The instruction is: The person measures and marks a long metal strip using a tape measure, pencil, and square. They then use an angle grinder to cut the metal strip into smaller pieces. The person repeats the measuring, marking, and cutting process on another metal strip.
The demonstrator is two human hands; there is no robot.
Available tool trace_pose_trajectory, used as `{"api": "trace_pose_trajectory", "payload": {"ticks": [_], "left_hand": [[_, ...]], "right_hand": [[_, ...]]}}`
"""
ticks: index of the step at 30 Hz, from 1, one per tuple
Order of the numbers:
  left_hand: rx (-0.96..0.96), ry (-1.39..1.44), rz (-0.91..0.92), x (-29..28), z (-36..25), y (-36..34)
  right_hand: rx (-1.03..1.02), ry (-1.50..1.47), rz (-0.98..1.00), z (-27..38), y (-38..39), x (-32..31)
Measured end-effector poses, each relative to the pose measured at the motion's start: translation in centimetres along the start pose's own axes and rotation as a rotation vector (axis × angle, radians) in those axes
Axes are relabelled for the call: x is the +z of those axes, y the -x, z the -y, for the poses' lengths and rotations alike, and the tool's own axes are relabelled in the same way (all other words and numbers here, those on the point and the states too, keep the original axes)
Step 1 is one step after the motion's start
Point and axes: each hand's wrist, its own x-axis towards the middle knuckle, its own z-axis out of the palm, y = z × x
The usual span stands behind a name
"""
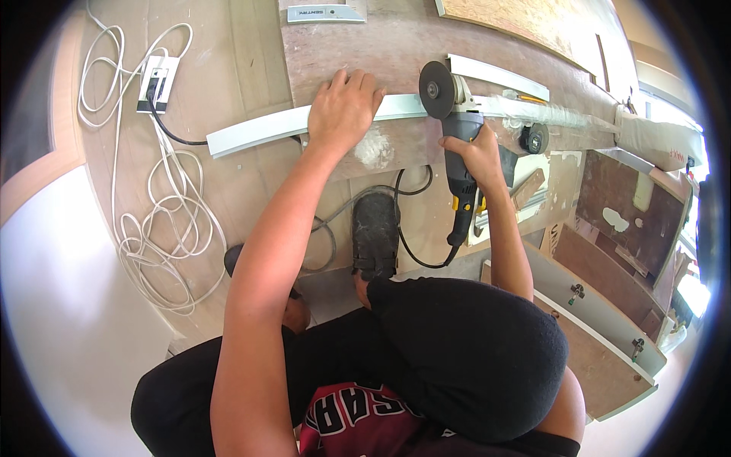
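Note:
A long white trim strip (255, 135) lies across a brown wooden board (324, 61) and sticks out past its left end. My left hand (344, 110) presses down on it, its fingers bent over the far edge. In my right hand (480, 156) is a grey and black angle grinder (461, 126), held around its body. The grinder's dark cutting disc (436, 90) stands upright over the strip, to the right of my left hand; whether it touches the strip I cannot tell. White dust (373, 149) covers the board just below the strip.
At the left a white extension socket (158, 85) sits among loops of white cable (167, 228). The grinder's black cord (426, 263) curls near my shoe (375, 232). A shorter white strip (499, 78) and a black round part (534, 139) are at the right. Loose panels (598, 343) lie lower right.

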Motion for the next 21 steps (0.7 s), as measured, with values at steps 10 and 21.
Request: {"api": "trace_pose_trajectory", "payload": {"ticks": [10,21], "left_hand": [[-0.024,-0.036,0.039,-0.4,0.2,-0.1],[0.011,-0.060,-0.025,0.1,-0.1,-0.1]], "right_hand": [[0.008,0.024,0.033,-1.0,1.3,-0.1],[0.007,0.035,0.000,-2.1,3.3,-0.4]]}}
